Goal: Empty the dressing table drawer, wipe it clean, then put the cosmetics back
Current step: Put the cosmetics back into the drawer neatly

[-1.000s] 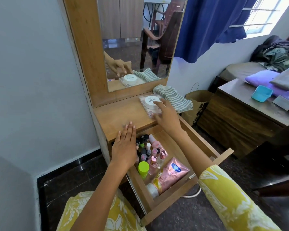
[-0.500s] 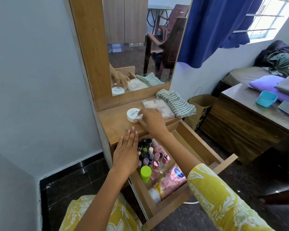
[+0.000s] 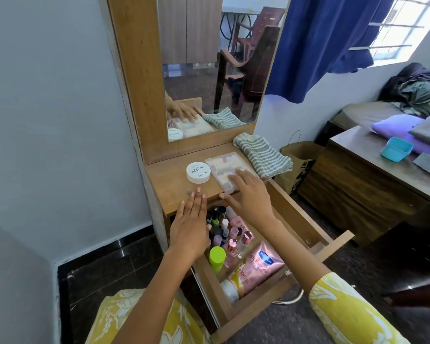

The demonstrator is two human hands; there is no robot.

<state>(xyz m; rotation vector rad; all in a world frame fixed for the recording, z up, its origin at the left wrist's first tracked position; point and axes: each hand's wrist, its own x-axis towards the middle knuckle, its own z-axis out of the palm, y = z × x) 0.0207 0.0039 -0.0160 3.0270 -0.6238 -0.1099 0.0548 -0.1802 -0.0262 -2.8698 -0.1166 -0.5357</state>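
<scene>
The wooden drawer [image 3: 305, 229] stands pulled out below the dressing table top [image 3: 169, 184]. Its left side holds several small nail polish bottles [image 3: 230, 232], a green-capped bottle [image 3: 217, 258] and a pink tube [image 3: 256, 269]. A white round jar [image 3: 198, 172] sits on the tabletop, apart from both hands. Beside it lies a clear flat plastic case [image 3: 224, 167]. My right hand [image 3: 248, 194] rests on the case's near end, fingers spread over it and thumb at the table edge. My left hand [image 3: 190, 227] lies flat, palm down, on the tabletop's front edge above the drawer.
A striped folded cloth [image 3: 263, 155] lies at the tabletop's right end. The mirror [image 3: 209, 70] rises behind. A paper bag [image 3: 298, 157] stands on the floor to the right, next to a low wooden chest [image 3: 358, 184] with a teal box [image 3: 396, 148].
My right hand let go of the white jar after setting it on the left of the tabletop, then moved right onto the clear case. The left hand stayed put.
</scene>
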